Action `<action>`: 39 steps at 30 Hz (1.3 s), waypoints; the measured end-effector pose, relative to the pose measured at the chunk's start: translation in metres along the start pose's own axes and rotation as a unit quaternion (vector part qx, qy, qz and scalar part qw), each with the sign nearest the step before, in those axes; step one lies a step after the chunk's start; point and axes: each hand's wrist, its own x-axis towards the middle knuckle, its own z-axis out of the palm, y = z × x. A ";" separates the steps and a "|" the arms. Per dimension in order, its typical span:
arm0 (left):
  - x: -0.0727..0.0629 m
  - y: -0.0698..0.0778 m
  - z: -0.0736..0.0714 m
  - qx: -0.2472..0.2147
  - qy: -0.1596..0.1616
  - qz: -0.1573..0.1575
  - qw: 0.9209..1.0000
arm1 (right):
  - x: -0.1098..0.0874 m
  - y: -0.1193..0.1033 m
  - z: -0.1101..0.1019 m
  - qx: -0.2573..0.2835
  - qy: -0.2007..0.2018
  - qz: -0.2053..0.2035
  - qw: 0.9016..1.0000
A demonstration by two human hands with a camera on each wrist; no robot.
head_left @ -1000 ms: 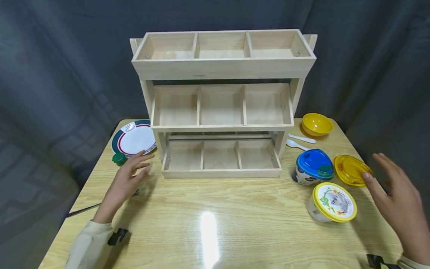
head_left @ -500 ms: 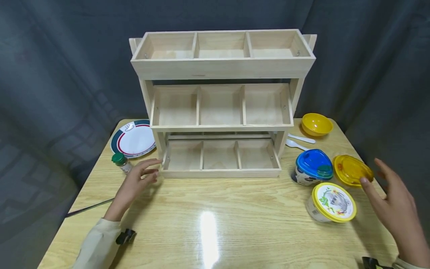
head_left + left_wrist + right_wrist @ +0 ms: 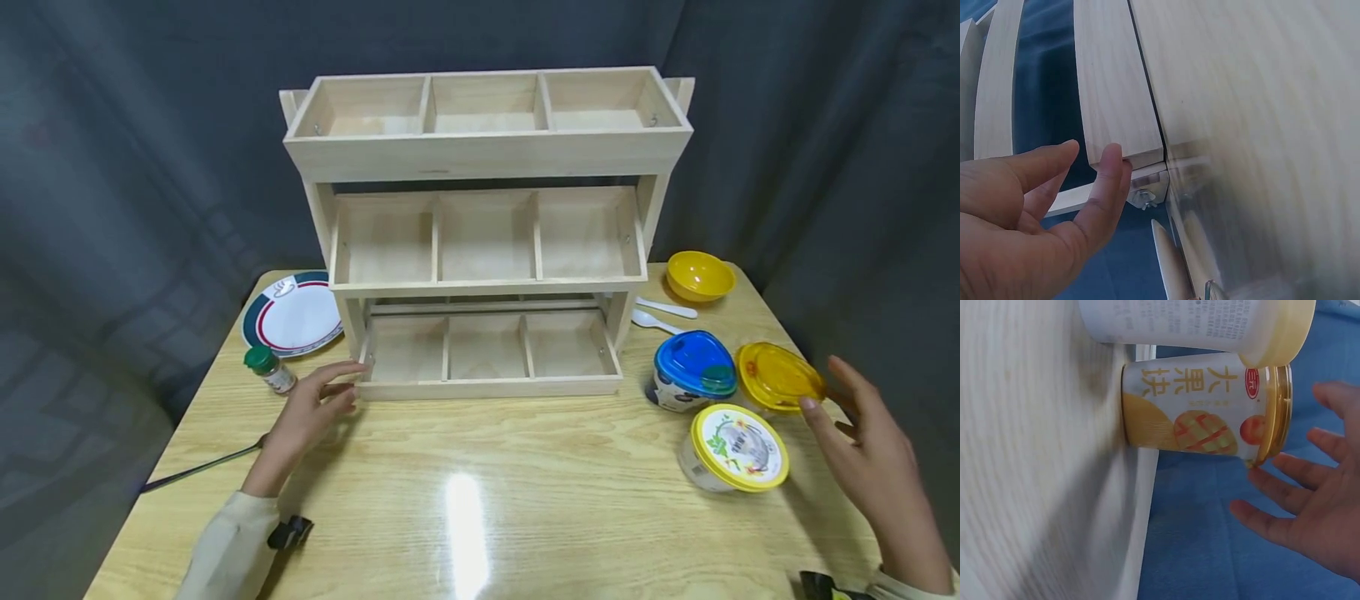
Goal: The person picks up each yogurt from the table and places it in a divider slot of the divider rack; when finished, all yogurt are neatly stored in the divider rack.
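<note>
My left hand (image 3: 309, 414) is at the lower left corner of a three-tier wooden shelf (image 3: 487, 157). In the left wrist view, its fingertips meet the end of the bottom tray's front board (image 3: 1113, 81); firm contact is unclear. To the right, my right hand (image 3: 870, 458) has its fingers spread beside a yogurt cup (image 3: 1191, 406) with a clear amber lid (image 3: 780, 375). Its thumb and fingertips are close to that lid, and I cannot tell whether they touch it. A yellow-lidded tub (image 3: 738, 448) and a blue-lidded cup (image 3: 693, 367) stand just left of it.
Left of the shelf are a rimmed plate (image 3: 296, 312), a green-capped jar (image 3: 277, 377) and a dark fork (image 3: 202, 469) partly behind the left wrist. At the back right lie a yellow bowl (image 3: 701, 277) and white plastic cutlery (image 3: 667, 308). Dark curtains surround the table.
My left hand has moved right, from near the plate and jar to the shelf's lower left corner. My right hand has shifted slightly left, nearer the amber lid.
</note>
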 end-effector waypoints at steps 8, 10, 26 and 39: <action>0.002 0.000 -0.001 -0.002 -0.010 -0.020 1.000 | -0.004 0.012 0.003 0.013 0.008 -0.001 1.000; 0.002 -0.001 -0.001 0.005 -0.014 -0.029 0.999 | -0.003 0.013 0.004 0.021 0.003 0.009 1.000; 0.005 -0.003 -0.002 0.012 -0.029 -0.068 0.997 | -0.002 0.021 0.011 0.060 -0.016 0.041 0.997; 0.008 -0.003 0.000 0.005 -0.026 -0.070 0.997 | 0.002 0.020 0.016 0.077 -0.015 0.052 0.996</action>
